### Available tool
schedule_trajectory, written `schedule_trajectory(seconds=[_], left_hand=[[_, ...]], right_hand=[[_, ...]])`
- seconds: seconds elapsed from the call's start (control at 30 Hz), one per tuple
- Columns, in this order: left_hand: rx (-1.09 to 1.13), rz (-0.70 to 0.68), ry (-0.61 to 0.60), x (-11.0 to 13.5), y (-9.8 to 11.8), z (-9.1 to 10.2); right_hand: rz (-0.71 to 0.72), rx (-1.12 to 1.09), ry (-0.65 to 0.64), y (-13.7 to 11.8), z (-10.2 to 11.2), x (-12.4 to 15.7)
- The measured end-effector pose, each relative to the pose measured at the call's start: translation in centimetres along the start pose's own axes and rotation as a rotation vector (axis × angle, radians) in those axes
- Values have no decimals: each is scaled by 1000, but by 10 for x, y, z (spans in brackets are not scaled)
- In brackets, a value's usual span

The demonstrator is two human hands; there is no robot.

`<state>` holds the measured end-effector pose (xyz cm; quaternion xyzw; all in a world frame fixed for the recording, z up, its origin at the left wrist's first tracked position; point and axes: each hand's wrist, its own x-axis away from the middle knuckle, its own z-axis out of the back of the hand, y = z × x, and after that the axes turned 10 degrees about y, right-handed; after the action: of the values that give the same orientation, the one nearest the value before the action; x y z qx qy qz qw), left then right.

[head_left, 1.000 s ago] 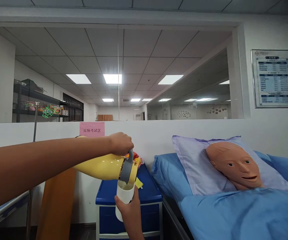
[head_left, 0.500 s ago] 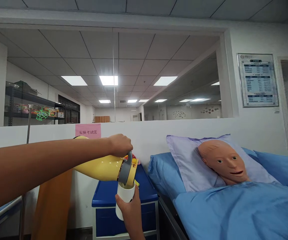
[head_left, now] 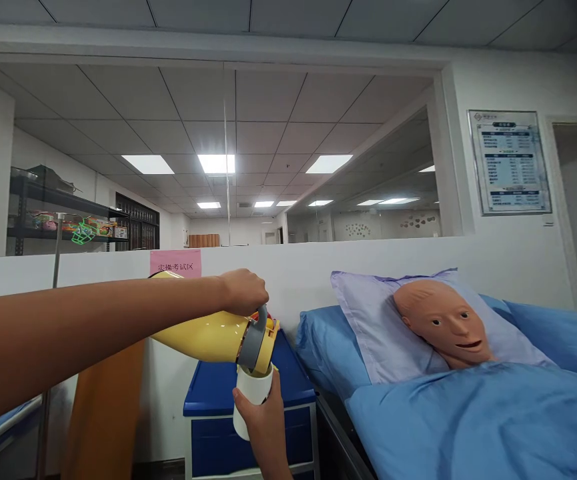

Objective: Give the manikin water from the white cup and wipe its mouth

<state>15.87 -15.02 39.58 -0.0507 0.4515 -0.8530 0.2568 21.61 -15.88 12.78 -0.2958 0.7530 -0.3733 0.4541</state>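
My left hand (head_left: 244, 291) reaches across from the left and grips the grey handle of a yellow thermos jug (head_left: 203, 335). The jug lies tipped nearly level, its mouth lower at the right. Right under that spout, my right hand (head_left: 264, 420) holds a white cup (head_left: 252, 387), thumb across its near side and fingers around the back. The cup leans slightly, and the jug's lip is at its rim; whether they touch I cannot tell. The cup's inside is mostly hidden, and no liquid can be made out. My left forearm covers part of the jug.
Behind the cup stands a blue bedside cabinet (head_left: 213, 387), with small red and yellow items partly hidden on it. To the right, a manikin (head_left: 443, 323) lies on a pillow (head_left: 363, 320) under a blue quilt (head_left: 468, 420). A brown board (head_left: 103, 413) leans at the wall.
Jug and cup keep almost the same pose, with both hands a few pixels further right. The surroundings have shifted slightly left as the camera turned.
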Motion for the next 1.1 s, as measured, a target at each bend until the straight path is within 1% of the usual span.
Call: schedule_trajectory(seconds=[0.1, 0.23, 0.37, 0.53, 0.6, 0.67, 0.73, 0.77, 0.83, 0.9, 0.93, 0.97, 1.03, 1.1], left_hand=[[-5, -1, -10, 0, 0, 1], [-9, -6, -20, 0, 1, 4], [-8, 4, -12, 0, 1, 5], [4, 5, -4, 0, 3, 2], [9, 13, 8, 1, 0, -1], [15, 38, 31, 4, -7, -6], [38, 129, 85, 10, -20, -17], [57, 209, 125, 14, -28, -26], [111, 435, 234, 26, -44, -54], [201, 746, 386, 41, -55, -92], [278, 918, 450, 48, -59, -114], [363, 1059, 495, 54, -60, -137], [472, 1232, 501, 62, -61, -182], [566, 1348, 470, 65, -60, -223]], right_hand=[[-24, 17, -16, 3, -1, 0], [-21, 50, 4, 8, -2, 0], [-19, 18, 4, 6, 0, 1], [-22, -16, 9, 3, -1, 3], [-11, -45, 51, 8, -4, 3], [-7, -64, 116, 17, -5, 3], [-31, -34, 174, 28, -2, 1], [-56, -4, 194, 34, 2, 0], [-109, 58, 230, 47, 15, -4], [-151, 108, 265, 60, 31, -10], [-173, 131, 274, 68, 39, -13], [-196, 152, 284, 76, 47, -17], [-247, 193, 326, 96, 61, -23], [-294, 237, 386, 122, 71, -28]])
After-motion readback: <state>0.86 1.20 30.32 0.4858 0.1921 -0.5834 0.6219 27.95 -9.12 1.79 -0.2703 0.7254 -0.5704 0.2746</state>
